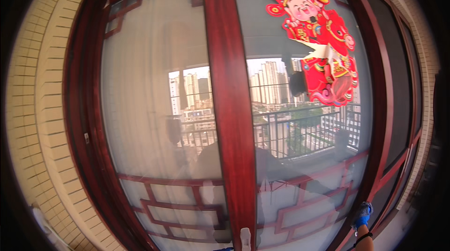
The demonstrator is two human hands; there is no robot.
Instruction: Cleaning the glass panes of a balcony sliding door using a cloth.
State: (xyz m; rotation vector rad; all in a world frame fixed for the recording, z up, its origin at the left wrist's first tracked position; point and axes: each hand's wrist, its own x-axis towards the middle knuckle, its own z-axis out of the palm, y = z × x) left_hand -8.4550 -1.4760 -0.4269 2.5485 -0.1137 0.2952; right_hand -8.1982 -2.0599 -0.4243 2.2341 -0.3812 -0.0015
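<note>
My right hand (364, 216), in a blue and grey work glove with a dark band at the wrist, is low on the right. It lies against or just in front of the dark red door frame (379, 166); its fingers are too small to make out. Of my left hand, at most a blue sliver (223, 249) shows at the bottom edge, beside the middle stile (232, 110). Before me stand glazed doors. On the right glass pane (274, 166) is a red festive paper decoration (339, 33), torn across its middle with white backing curling out.
A pale recessed handle (245, 238) sits low on the middle stile. The left glass pane (140, 110) has a curtain behind it. Dark screen panels (386, 75) stand to the right, and a tiled wall (26, 110) borders the left. Buildings and a railing reflect in the glass.
</note>
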